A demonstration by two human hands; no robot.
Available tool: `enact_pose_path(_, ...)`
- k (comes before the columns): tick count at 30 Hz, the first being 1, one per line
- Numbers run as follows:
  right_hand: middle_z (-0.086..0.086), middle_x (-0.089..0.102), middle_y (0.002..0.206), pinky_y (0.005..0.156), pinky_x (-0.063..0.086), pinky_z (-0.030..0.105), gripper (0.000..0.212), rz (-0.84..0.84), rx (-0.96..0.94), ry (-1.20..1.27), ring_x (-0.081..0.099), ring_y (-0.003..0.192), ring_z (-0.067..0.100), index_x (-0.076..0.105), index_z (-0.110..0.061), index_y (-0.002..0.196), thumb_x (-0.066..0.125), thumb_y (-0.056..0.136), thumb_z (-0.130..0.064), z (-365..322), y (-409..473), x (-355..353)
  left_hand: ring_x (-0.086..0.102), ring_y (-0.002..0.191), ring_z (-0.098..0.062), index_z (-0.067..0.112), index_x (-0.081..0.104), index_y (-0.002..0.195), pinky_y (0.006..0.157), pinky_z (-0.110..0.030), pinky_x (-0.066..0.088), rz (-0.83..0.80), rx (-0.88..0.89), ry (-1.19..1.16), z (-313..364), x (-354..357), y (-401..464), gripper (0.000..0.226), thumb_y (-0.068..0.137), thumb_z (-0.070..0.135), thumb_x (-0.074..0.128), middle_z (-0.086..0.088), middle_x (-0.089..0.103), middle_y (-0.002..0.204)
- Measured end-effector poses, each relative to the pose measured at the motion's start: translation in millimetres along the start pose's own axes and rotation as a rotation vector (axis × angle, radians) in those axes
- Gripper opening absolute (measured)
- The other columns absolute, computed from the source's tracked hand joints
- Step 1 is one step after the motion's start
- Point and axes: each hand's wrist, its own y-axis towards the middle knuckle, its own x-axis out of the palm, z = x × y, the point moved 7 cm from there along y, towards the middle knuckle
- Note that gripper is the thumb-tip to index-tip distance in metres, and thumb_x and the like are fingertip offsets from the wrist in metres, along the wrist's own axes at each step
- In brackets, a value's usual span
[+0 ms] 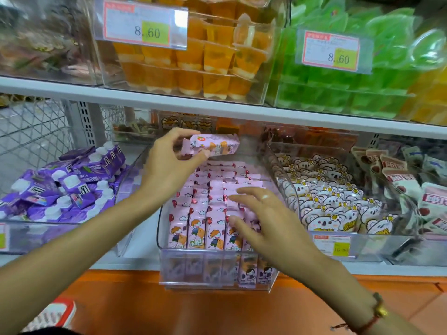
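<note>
In the clear plastic shelf bin [183, 250], the right hand [263, 221] lies straight-fingered on upright rows of pink cartoon-printed packets [212, 201]. The left hand [167, 163] pinches one loose pink packet [215, 144] above the back rows; it is best slotted upright into a parted gap.

On my right hand [266, 221] I see a pale ring [265, 197], possibly silver, and a red-cord bracelet [378, 311] with a gold charm.

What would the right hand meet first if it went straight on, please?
Probably the rows of pink cartoon-printed snack packets in the clear plastic bin; the right hand seems just above them, depth unclear.
</note>
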Motion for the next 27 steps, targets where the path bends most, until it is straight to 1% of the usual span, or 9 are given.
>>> enact_pose_path(3,-0.011,0.048,0.137,0.093,0.033,0.026,0.044,-0.102,-0.068,-0.178,0.035,0.127,0.008,0.045,-0.033,0.136,0.037,0.097,-0.052,-5.2,-2.5,10.6,0.064,0.097,-0.017,0.018,0.061,0.118,0.081,-0.033,0.055,-0.097,-0.025,0.157,-4.7,29.2,18.1,0.043,0.079,0.025,0.077,0.000,0.066,0.110)
enact_pose_path(6,-0.008,0.053,0.132,0.094,0.033,0.026,0.044,-0.109,-0.092,-0.166,0.038,0.124,0.011,0.046,-0.029,0.137,0.038,0.098,-0.048,-8.4,-4.2,11.6,0.062,0.101,-0.019,0.018,0.061,0.118,0.087,-0.036,0.053,-0.189,-0.020,0.308,-10.0,57.6,26.5,0.044,0.078,0.029,0.077,-0.002,0.066,0.114)
enact_pose_path(9,-0.004,0.057,0.129,0.094,0.036,0.029,0.042,-0.098,-0.099,-0.155,0.042,0.122,0.015,0.049,-0.025,0.135,0.042,0.097,-0.044,-8.5,-4.2,10.9,0.062,0.103,-0.020,0.019,0.063,0.118,0.088,-0.033,0.052,-0.282,0.041,0.438,-9.7,76.7,30.1,0.042,0.079,0.029,0.077,-0.002,0.067,0.116)
enact_pose_path(12,-0.004,0.056,0.129,0.095,0.035,0.029,0.042,-0.098,-0.103,-0.160,0.042,0.121,0.015,0.049,-0.025,0.134,0.041,0.097,-0.043,-7.5,-3.8,10.5,0.063,0.104,-0.023,0.019,0.063,0.120,0.089,-0.036,0.050,-0.370,0.135,0.581,-1.4,85.2,38.5,0.045,0.079,0.034,0.077,-0.002,0.068,0.115)
enact_pose_path(16,-0.006,0.054,0.131,0.095,0.034,0.028,0.043,-0.123,-0.099,-0.155,0.040,0.122,0.013,0.047,-0.026,0.136,0.041,0.097,-0.044,-7.0,-3.7,11.3,0.057,0.116,-0.023,0.023,0.057,0.131,0.082,-0.027,0.041,-0.568,0.201,0.763,4.1,98.0,58.3,0.056,0.080,0.039,0.073,0.000,0.059,0.131)
enact_pose_path(19,-0.007,0.050,0.134,0.096,0.033,0.028,0.042,-0.152,-0.100,-0.137,0.038,0.124,0.012,0.044,-0.027,0.138,0.041,0.098,-0.042,-7.6,-3.0,11.0,0.050,0.124,-0.023,0.020,0.047,0.138,0.092,-0.030,0.043,-0.685,0.160,0.771,-2.7,112.7,65.7,0.059,0.085,0.036,0.068,-0.001,0.051,0.140)
enact_pose_path(21,-0.007,0.045,0.137,0.097,0.034,0.028,0.041,-0.169,-0.090,-0.108,0.036,0.126,0.013,0.043,-0.028,0.138,0.041,0.099,-0.039,-7.1,-2.9,9.5,0.053,0.119,-0.026,0.018,0.045,0.137,0.095,-0.035,0.045,-0.634,0.142,0.682,-5.7,120.4,66.7,0.057,0.086,0.031,0.068,-0.005,0.055,0.132)
enact_pose_path(24,-0.006,0.038,0.143,0.098,0.034,0.029,0.041,-0.176,-0.069,-0.073,0.031,0.130,0.013,0.041,-0.030,0.140,0.040,0.100,-0.038,-6.0,-5.7,6.2,0.061,0.102,-0.026,0.017,0.050,0.122,0.087,-0.040,0.051,-0.453,0.141,0.536,-8.8,122.0,65.0,0.048,0.082,0.027,0.073,-0.005,0.064,0.112)
enact_pose_path(27,-0.008,0.040,0.141,0.094,0.034,0.027,0.040,-0.184,-0.090,-0.092,0.035,0.126,0.011,0.041,-0.030,0.139,0.038,0.101,-0.039,-8.1,-9.7,6.6,0.062,0.098,-0.023,0.019,0.058,0.113,0.084,-0.037,0.052,-0.465,0.113,0.641,-23.9,125.6,61.0,0.035,0.085,0.035,0.070,0.000,0.066,0.108)
